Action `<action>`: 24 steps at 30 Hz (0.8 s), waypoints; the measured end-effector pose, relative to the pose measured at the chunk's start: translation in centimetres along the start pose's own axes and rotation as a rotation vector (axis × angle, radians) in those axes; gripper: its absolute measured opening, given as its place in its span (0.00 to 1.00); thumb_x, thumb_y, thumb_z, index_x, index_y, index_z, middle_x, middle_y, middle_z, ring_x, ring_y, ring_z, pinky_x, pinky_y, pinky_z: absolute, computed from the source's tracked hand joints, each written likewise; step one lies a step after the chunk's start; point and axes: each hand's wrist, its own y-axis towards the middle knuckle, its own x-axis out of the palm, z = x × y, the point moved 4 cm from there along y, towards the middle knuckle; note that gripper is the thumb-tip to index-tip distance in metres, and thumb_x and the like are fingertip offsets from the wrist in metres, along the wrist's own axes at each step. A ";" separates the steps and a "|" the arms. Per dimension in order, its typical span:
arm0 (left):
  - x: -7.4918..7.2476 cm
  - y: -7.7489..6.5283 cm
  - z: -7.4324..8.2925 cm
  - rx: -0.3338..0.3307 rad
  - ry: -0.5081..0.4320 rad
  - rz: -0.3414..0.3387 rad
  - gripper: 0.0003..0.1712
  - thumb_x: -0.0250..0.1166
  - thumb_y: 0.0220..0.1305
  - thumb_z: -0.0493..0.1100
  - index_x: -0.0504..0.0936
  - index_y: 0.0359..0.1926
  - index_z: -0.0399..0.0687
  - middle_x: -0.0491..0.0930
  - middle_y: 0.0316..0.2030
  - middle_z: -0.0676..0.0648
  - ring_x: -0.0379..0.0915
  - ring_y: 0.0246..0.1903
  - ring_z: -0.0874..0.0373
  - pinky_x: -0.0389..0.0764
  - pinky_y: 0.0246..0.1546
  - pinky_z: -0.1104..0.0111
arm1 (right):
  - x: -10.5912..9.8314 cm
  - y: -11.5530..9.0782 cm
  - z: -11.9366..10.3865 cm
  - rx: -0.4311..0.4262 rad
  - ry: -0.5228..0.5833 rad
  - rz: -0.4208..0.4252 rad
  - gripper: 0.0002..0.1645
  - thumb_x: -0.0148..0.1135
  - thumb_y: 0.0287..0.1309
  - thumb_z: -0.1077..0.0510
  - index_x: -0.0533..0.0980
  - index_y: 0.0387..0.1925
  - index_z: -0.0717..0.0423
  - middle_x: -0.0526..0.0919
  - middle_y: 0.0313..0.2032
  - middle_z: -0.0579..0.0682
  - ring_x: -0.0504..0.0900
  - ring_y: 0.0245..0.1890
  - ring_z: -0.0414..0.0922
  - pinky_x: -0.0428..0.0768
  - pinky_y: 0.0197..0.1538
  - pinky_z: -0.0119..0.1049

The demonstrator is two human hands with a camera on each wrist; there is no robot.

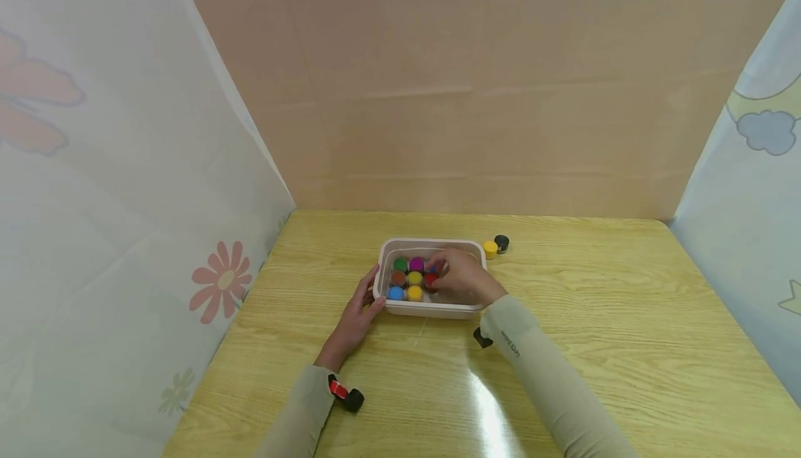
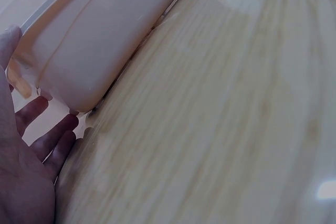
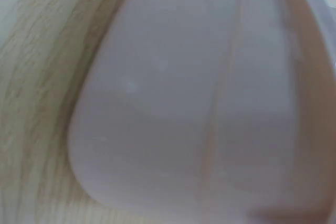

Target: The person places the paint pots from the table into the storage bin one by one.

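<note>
At the middle of the wooden table (image 1: pixel 626 340) stands a pale plastic tub (image 1: pixel 432 311). Only the head view shows its contents: capped pots, with green (image 1: pixel 400 263) at ten o'clock, light blue (image 1: pixel 395 294) at eight, and purple (image 1: pixel 416 263), brown (image 1: pixel 398 278), olive-yellow (image 1: pixel 415 278), orange-yellow (image 1: pixel 415 294) and red (image 1: pixel 430 281) between these and the right hand (image 1: pixel 462 274). That hand reaches into the tub; its curled fingers appear to pinch a dark blue pot (image 1: pixel 432 268), though blur limits certainty. The left hand (image 1: pixel 357 315), at eight o'clock, grips the near corner, thumb at the rim. The left-wrist view adds fingertips against the end wall near the base, obscured from above. The right-wrist view records the tub's outer wall at close range, with a seam line. Outside, at two o'clock, a yellow pot (image 1: pixel 490 249) and a black pot (image 1: pixel 502 242) stand side by side.
</note>
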 end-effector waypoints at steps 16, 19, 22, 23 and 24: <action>0.0 0.1 0.0 -0.002 -0.016 -0.002 0.38 0.56 0.80 0.47 0.50 0.82 0.74 0.58 0.79 0.46 0.64 0.73 0.44 0.66 0.71 0.44 | -4.0 -1.0 0.0 -0.114 0.064 0.125 0.16 0.69 0.65 0.62 0.84 0.54 0.60 0.84 0.46 0.57 0.83 0.43 0.51 0.84 0.49 0.48; 0.0 0.1 0.0 -0.003 -0.011 -0.001 0.38 0.56 0.80 0.48 0.51 0.82 0.75 0.58 0.79 0.46 0.64 0.73 0.44 0.65 0.71 0.44 | -5.3 -1.3 0.5 -0.110 0.066 0.171 0.16 0.68 0.67 0.60 0.84 0.54 0.58 0.84 0.47 0.58 0.84 0.46 0.53 0.84 0.51 0.50; -0.1 0.0 -0.1 -0.005 -0.009 0.002 0.38 0.56 0.80 0.48 0.51 0.81 0.75 0.59 0.78 0.45 0.63 0.73 0.44 0.65 0.72 0.44 | -6.5 -1.7 1.3 -0.091 0.080 0.214 0.16 0.66 0.69 0.59 0.83 0.56 0.57 0.83 0.50 0.60 0.83 0.48 0.55 0.84 0.52 0.51; -0.1 0.0 -0.1 -0.005 -0.012 0.001 0.38 0.56 0.80 0.48 0.51 0.81 0.75 0.59 0.78 0.45 0.63 0.73 0.44 0.64 0.72 0.44 | -6.9 -1.8 1.6 -0.081 0.083 0.228 0.16 0.66 0.69 0.59 0.83 0.57 0.57 0.83 0.51 0.60 0.83 0.49 0.55 0.84 0.52 0.51; -0.1 0.1 -0.1 -0.007 -0.016 0.001 0.38 0.56 0.80 0.48 0.51 0.81 0.75 0.59 0.78 0.46 0.63 0.73 0.44 0.64 0.72 0.44 | -7.3 -1.9 2.0 -0.074 0.092 0.243 0.17 0.65 0.70 0.59 0.82 0.57 0.57 0.82 0.52 0.60 0.83 0.50 0.56 0.84 0.52 0.51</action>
